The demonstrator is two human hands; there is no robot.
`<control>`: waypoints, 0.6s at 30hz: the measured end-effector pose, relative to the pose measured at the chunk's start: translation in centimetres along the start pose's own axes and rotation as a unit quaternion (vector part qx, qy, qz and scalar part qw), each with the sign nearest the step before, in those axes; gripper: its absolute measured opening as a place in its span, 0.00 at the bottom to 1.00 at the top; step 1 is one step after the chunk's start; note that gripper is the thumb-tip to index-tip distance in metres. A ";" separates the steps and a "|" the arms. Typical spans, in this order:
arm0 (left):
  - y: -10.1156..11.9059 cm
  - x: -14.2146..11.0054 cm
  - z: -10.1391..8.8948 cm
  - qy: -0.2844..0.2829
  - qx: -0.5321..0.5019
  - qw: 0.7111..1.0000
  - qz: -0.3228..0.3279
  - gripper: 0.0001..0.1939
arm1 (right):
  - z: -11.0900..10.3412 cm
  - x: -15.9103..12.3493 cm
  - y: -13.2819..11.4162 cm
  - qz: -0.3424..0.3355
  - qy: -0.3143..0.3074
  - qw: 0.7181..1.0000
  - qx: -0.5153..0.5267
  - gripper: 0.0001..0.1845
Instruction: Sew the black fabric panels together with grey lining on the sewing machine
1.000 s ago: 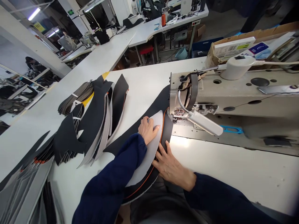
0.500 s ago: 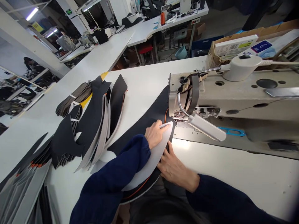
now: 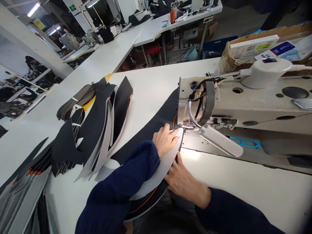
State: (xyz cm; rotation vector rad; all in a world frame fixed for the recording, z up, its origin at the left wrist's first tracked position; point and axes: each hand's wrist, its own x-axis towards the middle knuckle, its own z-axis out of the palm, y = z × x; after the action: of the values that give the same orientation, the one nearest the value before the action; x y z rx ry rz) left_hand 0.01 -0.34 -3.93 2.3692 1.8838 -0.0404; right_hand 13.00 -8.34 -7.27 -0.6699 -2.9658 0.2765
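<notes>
My left hand (image 3: 164, 140) lies flat on a light grey fabric piece (image 3: 163, 162), fingers stretched toward the needle area of the sewing machine (image 3: 243, 104). The grey piece sits on a long black fabric piece (image 3: 156, 125) with orange edge stitching, which runs under the machine head. My right hand (image 3: 183, 180) presses on the near edge of the same layers, fingers extended against the fabric. Both sleeves are dark blue.
Stacks of cut black and grey fabric pieces (image 3: 97, 123) lie on the white table (image 3: 151, 84) to the left. More cut pieces (image 3: 21, 195) sit at the lower left. A cardboard box (image 3: 255, 45) stands behind the machine. Other sewing stations are in the background.
Both hands have slid the grey and black layers forward toward the needle; the grey piece's tip now reaches the presser foot area. The view shifted slightly.
</notes>
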 end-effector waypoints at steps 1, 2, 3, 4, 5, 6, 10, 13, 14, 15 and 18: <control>0.0 0.0 0.0 -0.002 0.002 1.000 -0.001 0.21 | 0.1 0.0 0.0 0.001 -0.001 1.000 0.000 0.26; 0.0 0.0 0.0 -0.004 0.003 1.000 -0.001 0.21 | 0.1 0.0 0.0 0.001 -0.001 1.000 0.000 0.26; 0.0 0.1 0.0 -0.005 0.005 1.000 0.001 0.21 | 0.2 0.0 0.0 0.000 0.001 1.000 0.000 0.27; 0.1 0.1 0.0 -0.006 0.007 1.000 0.003 0.21 | 0.2 -0.1 0.0 -0.002 0.004 1.000 -0.001 0.28; 0.1 0.2 0.0 -0.006 0.009 1.000 0.005 0.21 | 0.2 -0.1 0.0 -0.003 0.009 1.000 -0.002 0.28; 0.2 0.3 0.0 -0.006 0.011 1.000 0.006 0.22 | 0.2 -0.1 0.0 -0.002 0.014 1.000 -0.004 0.29; 0.5 0.6 -0.2 -0.009 0.008 1.000 0.008 0.22 | 0.1 -0.4 0.4 0.002 0.021 1.000 -0.014 0.27; 0.7 0.7 -0.3 -0.006 0.006 1.000 0.011 0.22 | 0.1 -0.5 0.7 -0.002 0.023 1.000 -0.018 0.26; 0.7 0.6 -0.3 -0.002 0.007 1.000 0.013 0.22 | 0.1 -0.5 0.8 -0.003 0.024 1.000 -0.019 0.25; 0.7 0.6 -0.3 0.001 0.007 1.000 0.015 0.21 | 0.1 -0.5 0.8 -0.003 0.026 0.999 -0.020 0.24; 0.7 0.6 -0.3 -0.003 0.008 1.000 0.024 0.22 | 0.4 -0.4 0.7 -0.006 0.025 0.999 -0.023 0.22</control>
State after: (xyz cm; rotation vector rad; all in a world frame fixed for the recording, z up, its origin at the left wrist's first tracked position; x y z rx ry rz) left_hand 0.76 0.09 -3.64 2.4216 1.8306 -0.0580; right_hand 13.62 -7.97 -7.81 -0.6530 -2.9354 0.1884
